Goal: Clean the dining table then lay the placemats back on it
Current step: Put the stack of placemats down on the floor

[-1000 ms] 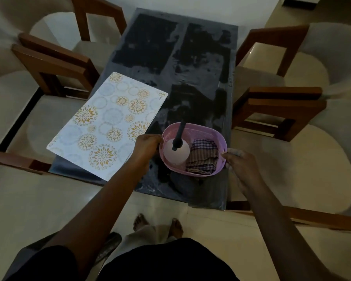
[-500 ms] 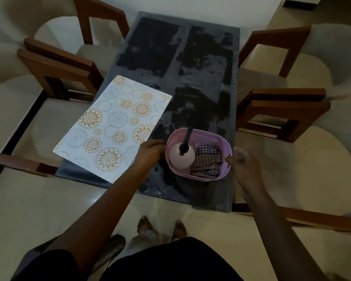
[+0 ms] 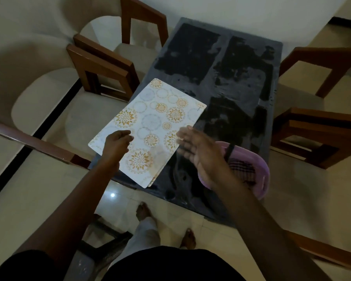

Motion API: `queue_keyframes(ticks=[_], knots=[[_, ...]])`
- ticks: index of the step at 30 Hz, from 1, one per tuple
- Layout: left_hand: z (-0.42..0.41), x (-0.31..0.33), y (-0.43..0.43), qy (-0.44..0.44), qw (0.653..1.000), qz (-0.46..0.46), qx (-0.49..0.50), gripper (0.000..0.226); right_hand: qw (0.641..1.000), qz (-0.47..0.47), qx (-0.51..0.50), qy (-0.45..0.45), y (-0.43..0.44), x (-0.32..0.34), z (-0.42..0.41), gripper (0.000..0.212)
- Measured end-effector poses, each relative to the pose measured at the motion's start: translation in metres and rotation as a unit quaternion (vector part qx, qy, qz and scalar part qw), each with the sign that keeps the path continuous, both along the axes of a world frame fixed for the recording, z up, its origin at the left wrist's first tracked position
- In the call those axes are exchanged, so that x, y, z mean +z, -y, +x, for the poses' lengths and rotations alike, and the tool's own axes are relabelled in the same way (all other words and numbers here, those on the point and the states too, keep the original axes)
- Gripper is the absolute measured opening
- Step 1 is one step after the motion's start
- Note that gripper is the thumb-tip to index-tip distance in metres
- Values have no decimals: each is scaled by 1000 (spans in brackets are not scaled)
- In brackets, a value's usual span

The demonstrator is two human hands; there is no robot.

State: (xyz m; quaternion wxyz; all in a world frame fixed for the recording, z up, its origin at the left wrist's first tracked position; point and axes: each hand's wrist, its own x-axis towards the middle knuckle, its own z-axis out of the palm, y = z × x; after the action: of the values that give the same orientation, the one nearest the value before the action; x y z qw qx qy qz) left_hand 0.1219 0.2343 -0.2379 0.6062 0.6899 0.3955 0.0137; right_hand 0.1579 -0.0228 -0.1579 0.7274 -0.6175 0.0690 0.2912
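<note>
Hands, left (image 3: 118, 144) and right (image 3: 200, 153), over placemats (image 3: 156, 118)

dining table (image 3: 221, 82): dark glossy top, dull smeared patches | placemats (image 3: 150, 122): smooth printed sheet, faint sheen | basket (image 3: 263, 175): pink moulded plastic, slight gloss | cloth (image 3: 241, 171): checked woven fabric, matt | chairs (image 3: 101, 65): brown satin wood, matt pale upholstery | floor (image 3: 114, 203): glossy tile

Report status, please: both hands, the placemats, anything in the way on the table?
Left hand over placemats, curled, grip unclear. Right hand open, blurred, at their right edge. Pink basket with cloth on table, near right corner.
</note>
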Motion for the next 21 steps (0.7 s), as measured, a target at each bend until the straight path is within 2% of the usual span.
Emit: queue_keyframes(ticks=[3,7,12,16,19,21], knots=[[6,-10,-39,-21,999,29,-6,36,984,25,-29,-175,-43,-47,15,55],[9,-33,-84,-65,994,79,-30,51,958,-44,-127,-252,-76,-96,23,56],[30,-58,-133,-152,975,117,-114,67,948,-153,-143,-238,-98,-122,21,51],[43,-75,-162,-204,959,123,-152,66,947,-224,-132,-188,-107,-128,19,22],[52,-68,-170,-205,961,106,-152,55,942,-254,-130,-175,-110,-133,21,28],[56,-65,-176,-213,955,102,-178,43,936,-272,-135,-178,-111,-137,22,41]])
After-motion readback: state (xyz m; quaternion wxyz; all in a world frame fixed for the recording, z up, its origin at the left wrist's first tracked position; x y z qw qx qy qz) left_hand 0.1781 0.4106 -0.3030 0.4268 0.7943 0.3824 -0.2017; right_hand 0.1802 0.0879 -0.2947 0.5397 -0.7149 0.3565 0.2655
